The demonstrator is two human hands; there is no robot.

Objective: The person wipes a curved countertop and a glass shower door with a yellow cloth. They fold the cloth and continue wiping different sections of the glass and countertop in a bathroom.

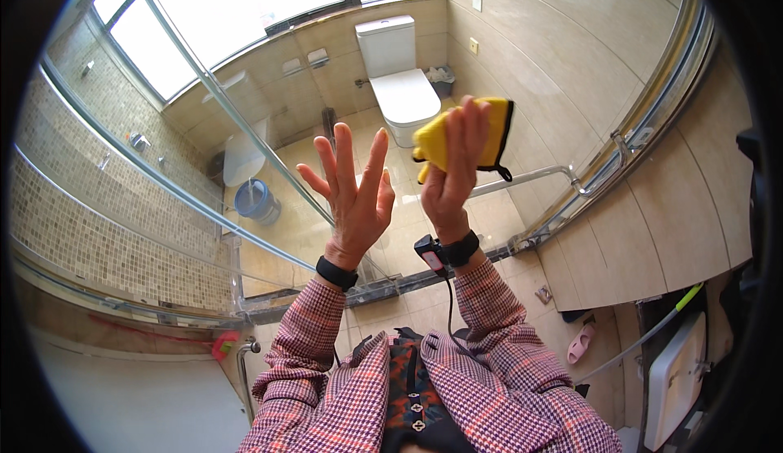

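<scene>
My left hand is raised with its fingers spread and nothing in it. Glass panels surround it, but I cannot tell whether its palm touches one. My right hand, slightly blurred, holds a folded yellow cloth with black edging and a small hanging loop. The cloth lies on the far side of the fingers, partly hidden by them. Just right of that hand runs a metal door handle. A slanting edge of a glass panel passes left of my left hand. Both wrists wear black bands, the right one with a cabled device.
Beyond the glass stand a white toilet, a waste bin and a blue bucket. A dark raised sill crosses the floor before me. To the right are a washbasin, a long-handled tool and a pink slipper.
</scene>
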